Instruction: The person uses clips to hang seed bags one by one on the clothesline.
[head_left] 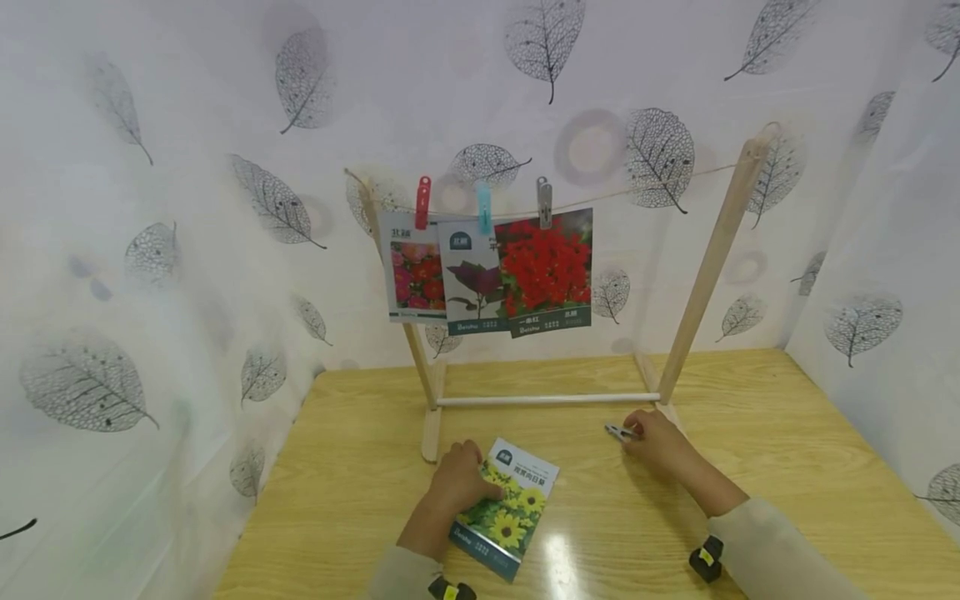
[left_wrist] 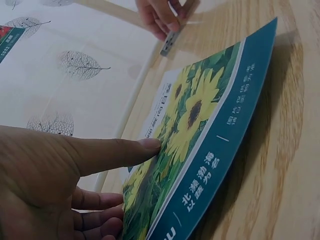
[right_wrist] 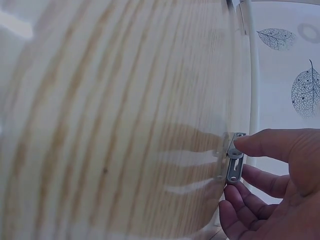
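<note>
While left hand (head_left: 457, 483) grips seed packet (head_left: 510, 512) angled up-right, right hand (head_left: 656, 442) pinches clip (head_left: 619, 432).

Wooden rack (head_left: 705, 275) bars the back, open table (head_left: 787, 467) rightward

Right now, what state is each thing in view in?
Sunflower seed packet: on the table, one edge lifted by the left hand.
Metal clip: on the table, pinched by the right hand.
Three packets: hanging clipped on the string.
Wooden rack: standing upright.
</note>
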